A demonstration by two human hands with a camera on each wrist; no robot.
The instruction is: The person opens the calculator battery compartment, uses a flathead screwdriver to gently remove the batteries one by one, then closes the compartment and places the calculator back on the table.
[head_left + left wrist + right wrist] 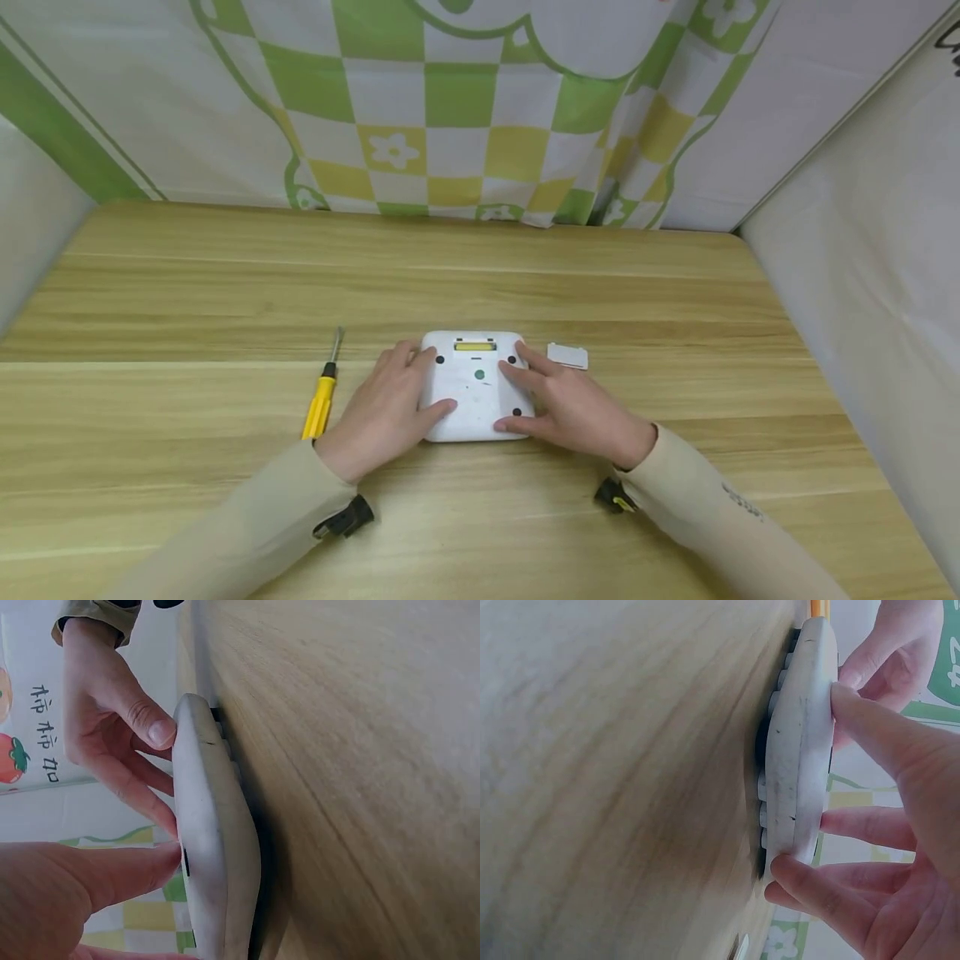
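A white calculator (474,398) lies face down on the table, its keys (774,703) showing along the underside in the right wrist view. In its back, an uncovered battery slot holds a yellow battery (476,347). My left hand (390,406) holds the left side, fingers at the upper corner and thumb on the back near the lower edge. The right side is held by my right hand (573,404), with the thumb low on the back and fingertips around the upper right corner. A small white battery cover (567,356) lies just beyond my right fingers.
A screwdriver (320,402) with a yellow handle lies left of my left hand, its tip pointing away. Behind the wooden table (225,283) hangs a green and yellow checked curtain (457,108). White fabric walls rise at both sides.
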